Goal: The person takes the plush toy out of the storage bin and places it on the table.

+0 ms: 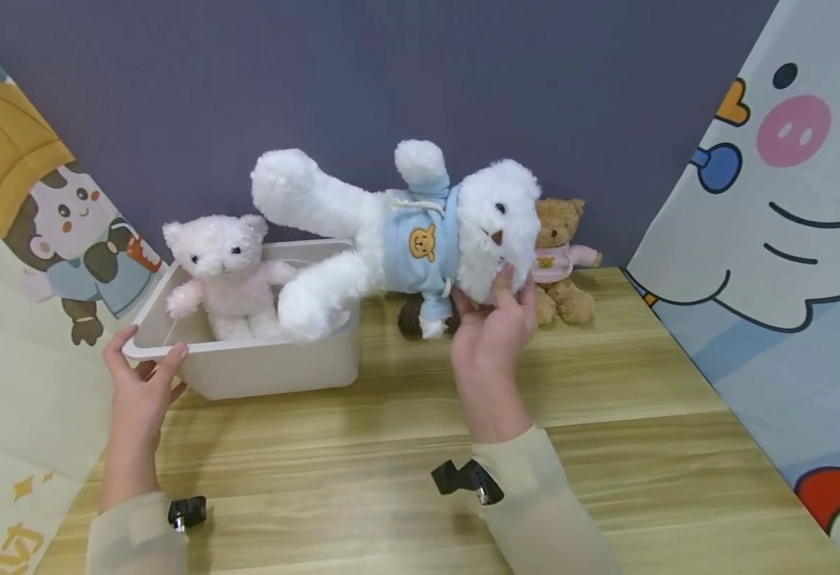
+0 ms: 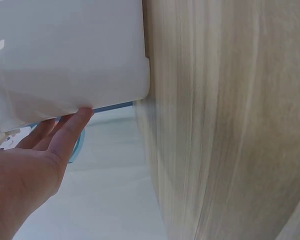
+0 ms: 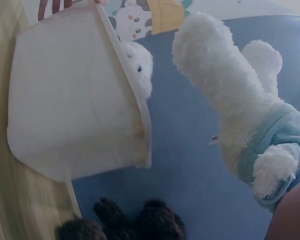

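My right hand (image 1: 495,331) grips a white teddy bear (image 1: 370,231) by its head. The bear lies sideways in the air in a light blue hoodie, its legs stretching left and one foot overlapping the bin's right part in the head view. My left hand (image 1: 143,383) holds the near left corner of a white plastic bin (image 1: 283,371), fingers spread at its rim and outer wall. Inside that bin sits a pale pink teddy bear (image 1: 222,267), upright and facing me. The left wrist view shows the left fingers (image 2: 72,127) against the bin's wall.
A brown teddy bear (image 1: 571,299) in a pink top sits at the back right of the wooden table (image 1: 362,487). Behind the held bear is a dark brown plush toy (image 1: 410,315), mostly hidden. A dark wall (image 1: 362,72) closes off the back, with printed panels at both sides.
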A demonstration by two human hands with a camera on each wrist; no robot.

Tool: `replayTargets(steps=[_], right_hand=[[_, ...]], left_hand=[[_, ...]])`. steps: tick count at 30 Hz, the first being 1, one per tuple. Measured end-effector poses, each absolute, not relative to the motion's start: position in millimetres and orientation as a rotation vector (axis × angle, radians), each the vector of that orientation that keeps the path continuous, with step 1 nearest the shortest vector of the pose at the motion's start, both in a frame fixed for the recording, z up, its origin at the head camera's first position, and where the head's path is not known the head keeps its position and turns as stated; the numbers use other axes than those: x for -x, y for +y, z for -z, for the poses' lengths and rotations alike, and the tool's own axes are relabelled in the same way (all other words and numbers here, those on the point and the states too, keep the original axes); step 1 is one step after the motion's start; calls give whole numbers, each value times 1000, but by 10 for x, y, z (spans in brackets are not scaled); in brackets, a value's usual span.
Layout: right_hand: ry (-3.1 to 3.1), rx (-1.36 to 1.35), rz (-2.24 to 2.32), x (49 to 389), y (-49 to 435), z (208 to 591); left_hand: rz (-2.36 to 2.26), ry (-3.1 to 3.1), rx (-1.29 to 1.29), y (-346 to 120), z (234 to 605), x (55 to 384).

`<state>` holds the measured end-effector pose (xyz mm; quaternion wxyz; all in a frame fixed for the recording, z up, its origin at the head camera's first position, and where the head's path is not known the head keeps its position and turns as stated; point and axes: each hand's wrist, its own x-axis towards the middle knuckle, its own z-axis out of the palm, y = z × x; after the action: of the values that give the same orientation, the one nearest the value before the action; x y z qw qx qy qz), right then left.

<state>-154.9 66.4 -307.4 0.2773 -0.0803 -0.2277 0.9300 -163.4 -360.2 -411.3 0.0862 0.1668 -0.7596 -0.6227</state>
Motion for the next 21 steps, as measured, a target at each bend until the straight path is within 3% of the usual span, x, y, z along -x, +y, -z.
replayTargets(steps=[21], right_hand=[[-759, 155, -2198, 1331, 1552, 3477]], left_hand=[[1938, -2170, -437, -3620, 4127, 1655]])
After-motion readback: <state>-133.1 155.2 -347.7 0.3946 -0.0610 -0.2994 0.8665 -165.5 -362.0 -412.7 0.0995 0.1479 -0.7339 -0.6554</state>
